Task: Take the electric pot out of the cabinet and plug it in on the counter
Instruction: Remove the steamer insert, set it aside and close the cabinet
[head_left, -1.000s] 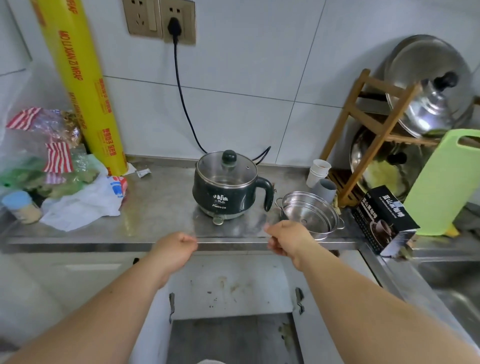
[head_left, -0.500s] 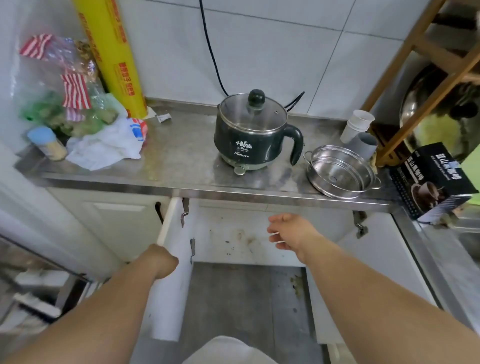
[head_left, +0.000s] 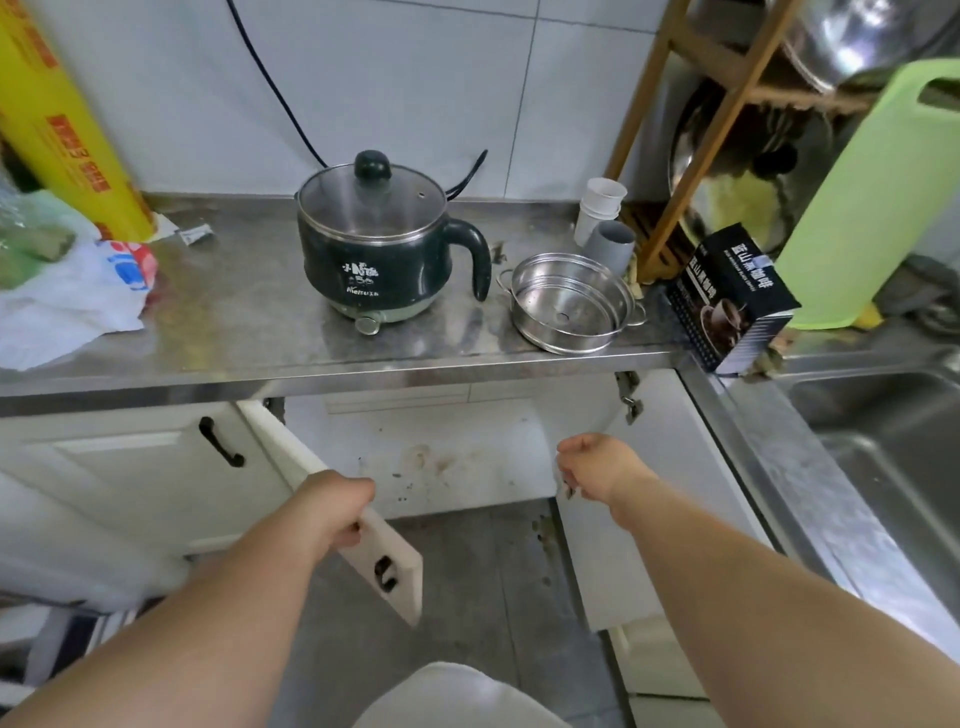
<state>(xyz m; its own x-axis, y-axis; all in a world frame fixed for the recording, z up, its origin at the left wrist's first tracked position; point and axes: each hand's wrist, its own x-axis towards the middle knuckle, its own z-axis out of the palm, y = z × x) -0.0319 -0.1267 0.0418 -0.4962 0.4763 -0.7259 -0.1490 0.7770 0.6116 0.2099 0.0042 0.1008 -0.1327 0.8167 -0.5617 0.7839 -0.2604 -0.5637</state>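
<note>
The dark green electric pot (head_left: 387, 254) with a glass lid stands on the steel counter (head_left: 249, 332). Its black cord (head_left: 283, 98) runs up the tiled wall and out of view. Below the counter the cabinet (head_left: 447, 457) stands with both doors apart, and its stained inside shows nothing stored. My left hand (head_left: 337, 506) is closed over the top edge of the left cabinet door (head_left: 395, 566). My right hand (head_left: 597, 467) is curled on the free edge of the right cabinet door (head_left: 654, 519).
A steel steamer pan (head_left: 569, 301), stacked cups (head_left: 602, 213) and a black coffee box (head_left: 732, 296) sit right of the pot. Behind them are a wooden rack (head_left: 675, 145) and a green cutting board (head_left: 872, 208). A sink (head_left: 893, 447) lies at right, bags (head_left: 62, 291) and a yellow wrap roll (head_left: 62, 135) at left.
The left door has swung inward to the right under my left hand. My right hand has moved right from in front of the cabinet opening onto the right door's edge.
</note>
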